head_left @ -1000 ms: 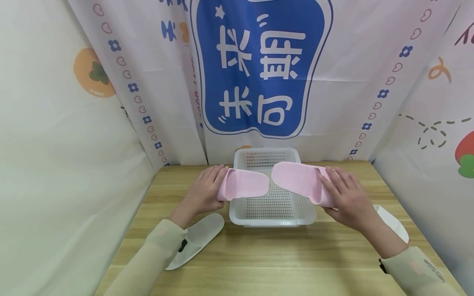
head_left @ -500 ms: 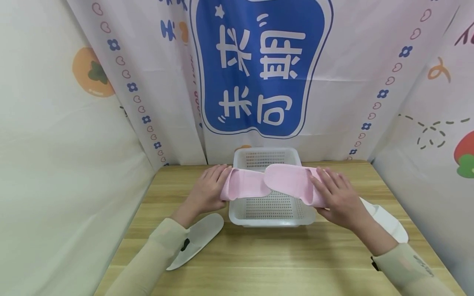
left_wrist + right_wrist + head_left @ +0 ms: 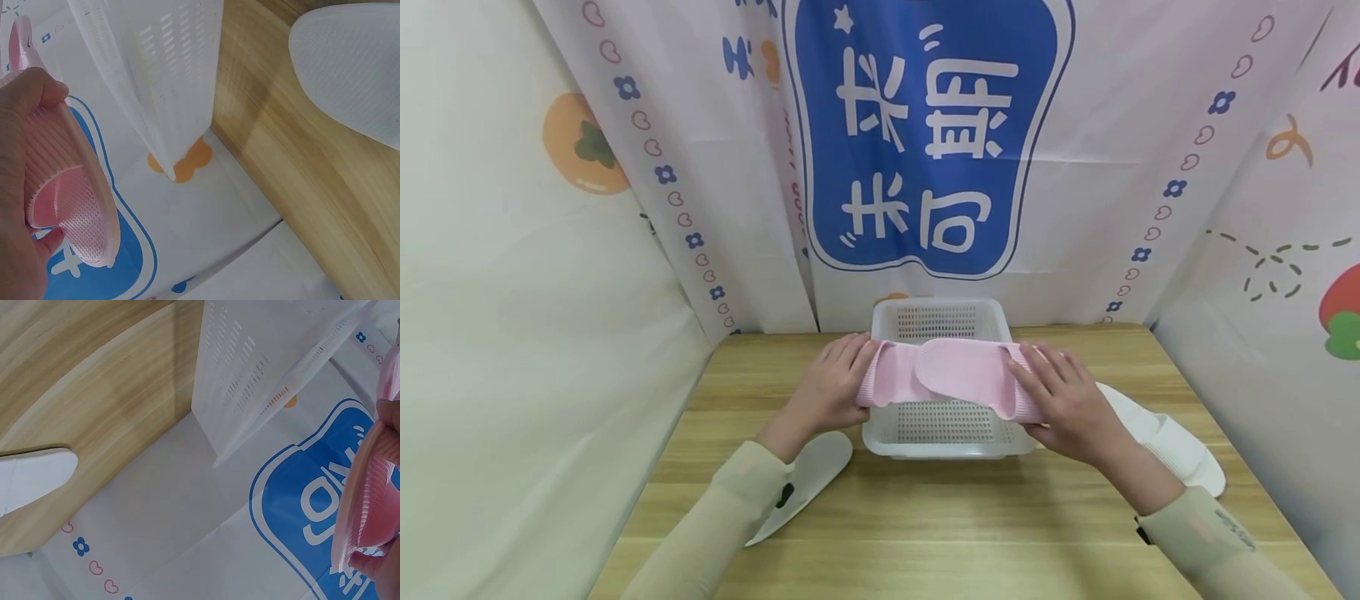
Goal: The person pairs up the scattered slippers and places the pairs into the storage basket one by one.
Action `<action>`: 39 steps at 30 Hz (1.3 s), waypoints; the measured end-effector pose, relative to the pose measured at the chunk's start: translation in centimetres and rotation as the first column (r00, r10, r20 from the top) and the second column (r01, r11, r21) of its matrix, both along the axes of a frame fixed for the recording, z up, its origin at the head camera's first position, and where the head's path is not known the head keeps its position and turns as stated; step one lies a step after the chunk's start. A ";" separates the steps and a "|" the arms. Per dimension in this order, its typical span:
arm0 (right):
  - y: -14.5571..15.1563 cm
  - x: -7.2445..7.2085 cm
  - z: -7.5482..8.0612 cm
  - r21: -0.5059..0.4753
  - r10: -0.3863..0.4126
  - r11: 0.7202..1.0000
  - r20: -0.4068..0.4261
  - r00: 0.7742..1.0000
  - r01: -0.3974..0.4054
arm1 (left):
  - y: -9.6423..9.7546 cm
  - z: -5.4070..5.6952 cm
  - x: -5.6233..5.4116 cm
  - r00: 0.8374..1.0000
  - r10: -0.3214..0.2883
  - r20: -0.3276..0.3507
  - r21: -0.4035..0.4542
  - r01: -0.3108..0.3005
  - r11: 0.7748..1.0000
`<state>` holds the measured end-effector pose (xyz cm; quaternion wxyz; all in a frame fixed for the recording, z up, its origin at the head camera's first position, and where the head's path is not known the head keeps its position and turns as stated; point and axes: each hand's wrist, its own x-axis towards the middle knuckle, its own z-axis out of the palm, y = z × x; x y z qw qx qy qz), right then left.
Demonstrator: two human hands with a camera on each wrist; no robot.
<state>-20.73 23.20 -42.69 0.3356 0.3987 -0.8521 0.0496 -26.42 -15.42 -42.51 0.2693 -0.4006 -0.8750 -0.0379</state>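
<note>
Two pink slippers are held over a white perforated basket [image 3: 951, 450]. My left hand [image 3: 829, 385] grips the left pink slipper [image 3: 895, 372] around its ribbed strap, and the left wrist view shows the thumb under that strap. With my right hand [image 3: 1067, 406] I hold the right pink slipper [image 3: 962, 371] by its strap as well. Its sole end overlaps the end of the left slipper, which is partly hidden behind it. In the right wrist view the right hand [image 3: 389, 562] is cut off by the frame edge.
One white slipper [image 3: 820, 467] lies on the wooden table [image 3: 940, 533] by the left forearm, partly covered. Another white slipper [image 3: 1180, 442] lies by the right forearm. Behind the basket hangs a printed curtain [image 3: 1075, 233]; cloth walls flank both sides.
The right hand has moved left with its slipper, and the left hand slightly right. The two pink slippers, apart before, now overlap. More of the right white slipper is visible.
</note>
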 end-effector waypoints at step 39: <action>-2.5 0.3 0.3 0.067 0.009 0.998 0.014 1.000 -0.010 | 3.2 0.4 0.6 0.998 -0.052 -0.044 -0.005 0.052 0.999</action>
